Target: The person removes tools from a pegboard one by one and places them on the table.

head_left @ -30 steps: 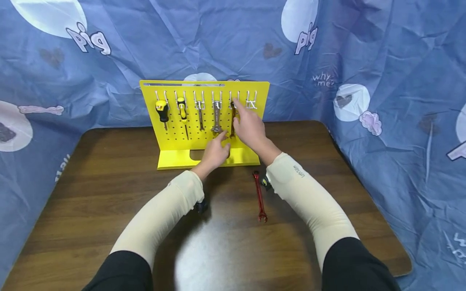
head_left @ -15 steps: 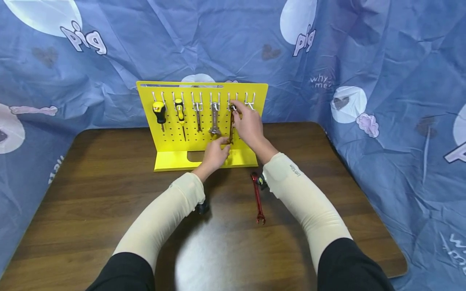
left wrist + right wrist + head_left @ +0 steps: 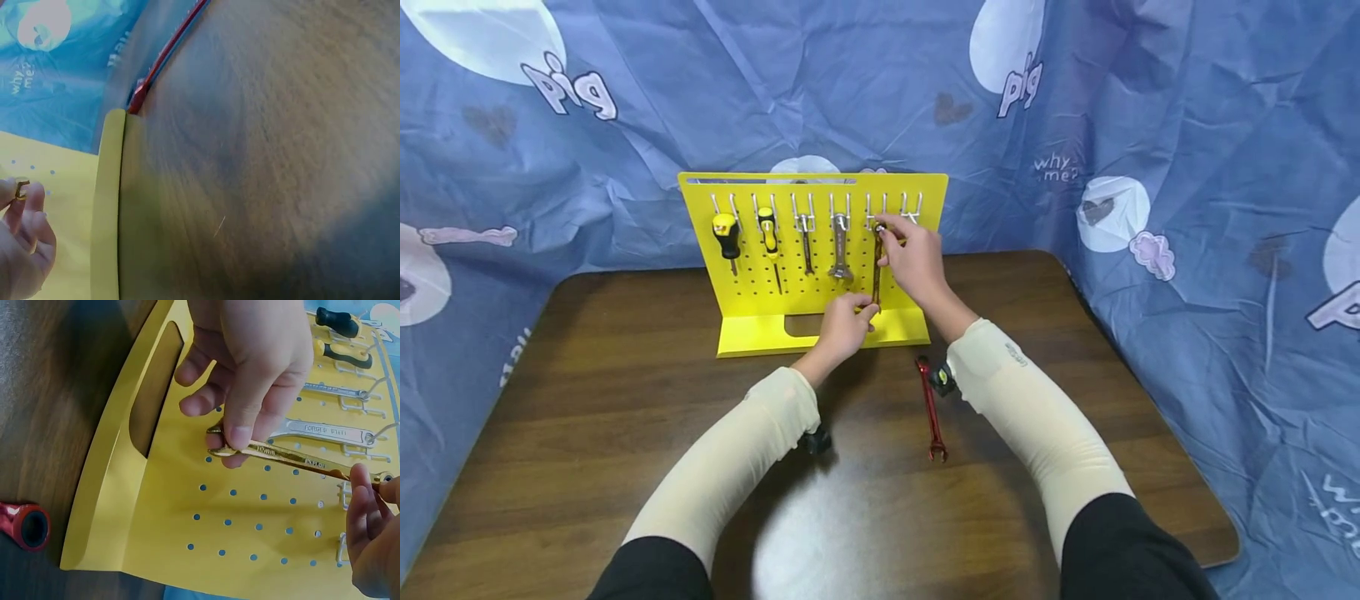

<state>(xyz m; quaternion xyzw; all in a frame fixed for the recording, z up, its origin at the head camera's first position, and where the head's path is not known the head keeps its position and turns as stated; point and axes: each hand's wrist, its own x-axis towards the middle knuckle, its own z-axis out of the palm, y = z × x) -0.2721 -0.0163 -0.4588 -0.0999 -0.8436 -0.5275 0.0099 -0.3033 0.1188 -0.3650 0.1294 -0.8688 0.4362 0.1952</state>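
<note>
The backdrop cloth (image 3: 1150, 100) reads "pig" and "why me?". The gold wrench (image 3: 294, 457) (its stamped lettering too small to read) hangs against the yellow pegboard (image 3: 745, 292); the left hand (image 3: 844, 321) pinches its lower end, the right hand (image 3: 913, 258) its top by the hooks. A red wrench (image 3: 931, 408) lies on the counter (image 3: 587, 400).

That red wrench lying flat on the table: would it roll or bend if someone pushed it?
Probably neither. The red wrench looks like flat, slim metal, so it likely stays stiff and slides on the smooth table rather than rolling. It may feel heavy for its size.
</note>
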